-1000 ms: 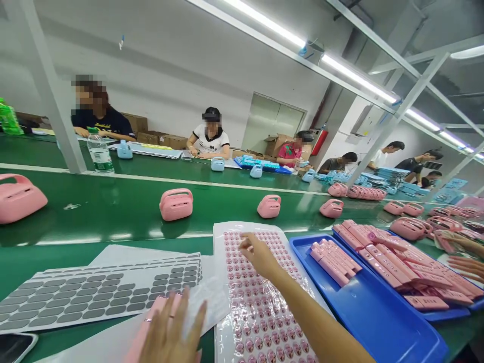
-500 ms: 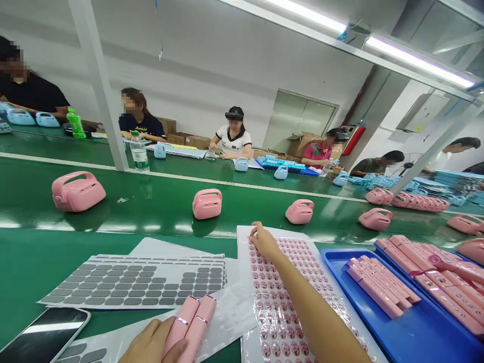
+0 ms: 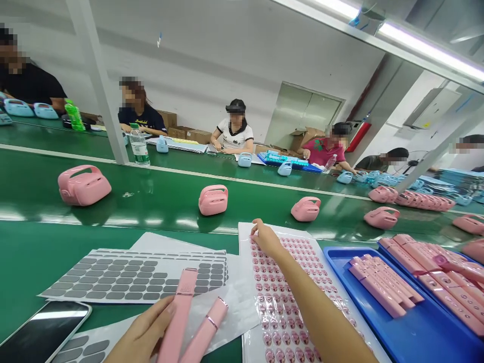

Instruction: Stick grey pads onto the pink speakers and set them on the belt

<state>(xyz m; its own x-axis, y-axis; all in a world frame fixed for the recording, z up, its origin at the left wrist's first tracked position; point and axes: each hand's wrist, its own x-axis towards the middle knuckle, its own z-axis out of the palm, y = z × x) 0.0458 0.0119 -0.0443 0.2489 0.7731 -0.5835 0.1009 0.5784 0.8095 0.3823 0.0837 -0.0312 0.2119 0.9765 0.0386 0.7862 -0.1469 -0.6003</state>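
At the lower centre of the frame, your left hand (image 3: 145,325) closes its fingers around a slim pink stick (image 3: 183,305), its slotted end pointing up and slightly right. A second pink stick (image 3: 208,323) slants just beside it; whether that same hand also grips it is hidden at the bottom edge. Right of centre, your right hand (image 3: 266,239) reaches to the upper left corner of a sheet of round pink stickers (image 3: 246,282), thumb and fingers bent close together; you cannot tell from here whether a sticker is between them. Sheets of grey oval stickers (image 3: 102,277) spread across the green table (image 3: 22,252) at centre left, with a phone (image 3: 47,330) in the lower left corner. At the lower right, a blue tray (image 3: 372,322) holds a row of pink sticks (image 3: 381,287), next to a larger pile of pink pieces (image 3: 444,282). Pink handled cases (image 3: 214,200) stand spaced across the middle of the frame, while co-workers (image 3: 234,133) sit along the far side behind light blue cases (image 3: 245,160)
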